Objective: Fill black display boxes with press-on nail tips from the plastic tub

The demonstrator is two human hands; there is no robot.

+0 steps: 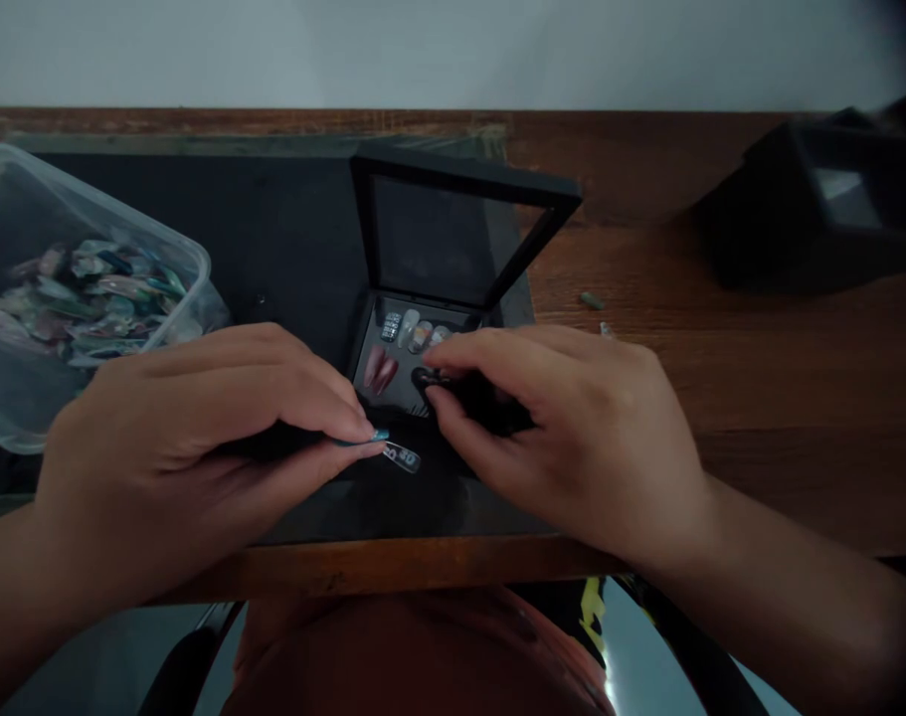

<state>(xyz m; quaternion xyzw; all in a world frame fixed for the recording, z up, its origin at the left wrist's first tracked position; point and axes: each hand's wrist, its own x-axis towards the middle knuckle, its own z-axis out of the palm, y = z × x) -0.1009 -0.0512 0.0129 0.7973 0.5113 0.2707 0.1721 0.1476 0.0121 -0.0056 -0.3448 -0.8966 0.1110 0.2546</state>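
Observation:
My left hand point(221, 428) pinches artificial nails between thumb and forefinger: a teal one point(379, 436) and a clear one with pale markings point(403, 457), which sticks out toward the right. An open black display box point(370, 318) stands in front of me, its windowed lid raised. Inside lie a silvery studded nail point(391, 326), a pale one point(407, 328), two reddish-pink ones point(380, 370) and others partly covered by my fingers. Over the box's right side, my right hand point(564, 428) closes thumb and forefinger on a dark, shiny nail point(425, 377).
At the left, a clear plastic tub point(199, 268) holds a heap of artificial nails. A small green nail point(591, 299) lies on the wooden table point(758, 378), with black boxes point(781, 209) at the far right. The dark mat point(288, 229) runs beneath the display box.

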